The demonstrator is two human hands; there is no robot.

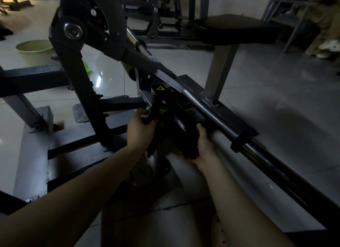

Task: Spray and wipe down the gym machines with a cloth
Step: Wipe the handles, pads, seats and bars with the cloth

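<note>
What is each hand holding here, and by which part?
Left hand grips what looks like a dark, green-tipped spray bottle near its top. Right hand clasps a dark cloth by its bunched lower end; dimness hides more.

Two hands show, one left hand (141,126) and one right hand (204,147); there is one spray bottle (161,109) and one dark cloth (184,136). One gym machine (79,92) stands nearest, with one long steel bar (202,103), one padded seat (237,28) and one yellow warning sticker (160,88); one green basin (35,49); one bystander (329,25).
</note>
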